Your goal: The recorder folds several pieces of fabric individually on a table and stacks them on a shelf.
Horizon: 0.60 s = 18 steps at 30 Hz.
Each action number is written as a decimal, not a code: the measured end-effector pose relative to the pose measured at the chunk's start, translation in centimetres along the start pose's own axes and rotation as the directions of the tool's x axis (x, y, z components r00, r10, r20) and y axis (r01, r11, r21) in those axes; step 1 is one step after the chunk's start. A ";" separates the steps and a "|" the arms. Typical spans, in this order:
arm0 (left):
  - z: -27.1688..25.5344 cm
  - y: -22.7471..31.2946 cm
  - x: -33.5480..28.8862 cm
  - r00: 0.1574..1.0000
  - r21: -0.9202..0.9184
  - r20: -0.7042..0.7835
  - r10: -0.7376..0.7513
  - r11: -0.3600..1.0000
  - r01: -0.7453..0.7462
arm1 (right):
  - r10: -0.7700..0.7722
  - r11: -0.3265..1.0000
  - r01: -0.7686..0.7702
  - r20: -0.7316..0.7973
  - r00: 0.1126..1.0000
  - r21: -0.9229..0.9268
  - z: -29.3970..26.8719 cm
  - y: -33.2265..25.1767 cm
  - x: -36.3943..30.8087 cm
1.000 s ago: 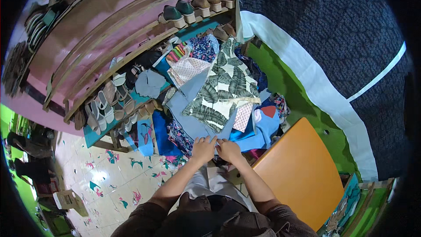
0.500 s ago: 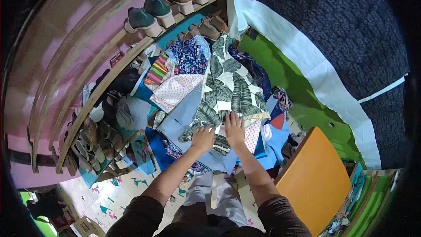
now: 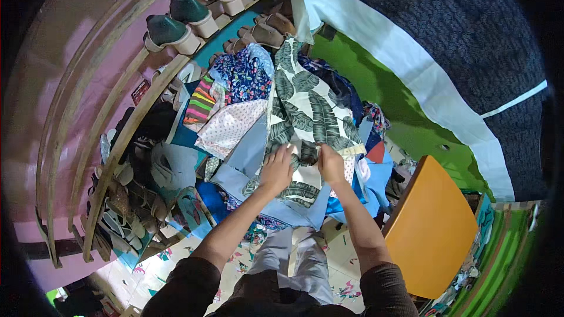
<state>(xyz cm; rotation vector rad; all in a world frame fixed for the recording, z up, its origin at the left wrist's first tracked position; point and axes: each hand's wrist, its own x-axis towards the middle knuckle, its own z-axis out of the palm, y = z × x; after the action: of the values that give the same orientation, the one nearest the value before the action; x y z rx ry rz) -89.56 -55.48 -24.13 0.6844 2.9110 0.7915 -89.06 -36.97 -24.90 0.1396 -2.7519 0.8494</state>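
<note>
1. Cloth (image 3: 326, 111) with a dark leaf print is lying atop a loose fabric heap (image 3: 244, 73), overlapping a plain blue-grey piece (image 3: 241, 155).
2. The left hand (image 3: 277, 170) is resting on its lower left part, fingers lying close together; whether they are pinching anything, I cannot tell.
3. The right hand (image 3: 332, 165) is touching it near the pale right-hand edge (image 3: 354, 150), fingers bending inward; their tips are not showing clearly enough to confirm a pinch.
4. The cloth is looking light, soft and limp, probably creasing or sagging wherever nothing is supporting it.
5. Opposite side edges are seeming the best holds, fingers pinching one layer only.
</note>
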 end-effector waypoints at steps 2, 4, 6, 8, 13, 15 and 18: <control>-1.6 0.5 1.4 0.994 -0.023 -0.109 0.013 1.000 -0.015 | -0.052 0.998 0.053 0.025 0.998 -0.042 -2.4 -0.8 0.2; -2.9 1.4 2.7 0.986 -0.047 -0.162 0.033 0.998 -0.041 | -0.143 0.989 0.146 0.129 0.981 -0.014 -4.7 -1.8 -1.2; -4.9 2.1 3.9 0.971 0.156 -0.025 0.238 0.960 -0.231 | -0.219 0.976 0.219 0.144 0.965 0.012 -6.4 -3.7 -2.7; -5.2 2.0 5.3 0.827 0.087 0.110 0.551 0.824 -0.560 | -0.192 0.981 0.190 0.158 0.968 0.031 -8.5 -4.8 -4.7; -8.0 7.4 5.4 0.859 -0.124 -0.195 0.473 0.857 -0.500 | -0.034 0.989 0.037 0.021 0.999 -0.143 -12.0 -5.0 -8.1; -9.8 10.6 6.2 0.826 -0.120 -0.327 0.460 0.846 -0.519 | 0.066 0.995 -0.068 -0.023 0.998 -0.075 -11.8 -3.6 -9.3; -12.3 15.0 5.5 0.777 0.078 -0.360 0.516 0.847 -0.526 | 0.154 0.974 -0.151 -0.005 0.988 0.169 -13.0 -6.2 -9.7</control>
<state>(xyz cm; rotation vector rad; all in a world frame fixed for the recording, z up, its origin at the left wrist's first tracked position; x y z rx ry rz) -90.42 -47.35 -5.67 1.5453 3.0412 1.1105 -75.92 -34.56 -13.81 -0.0491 -2.6983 1.1177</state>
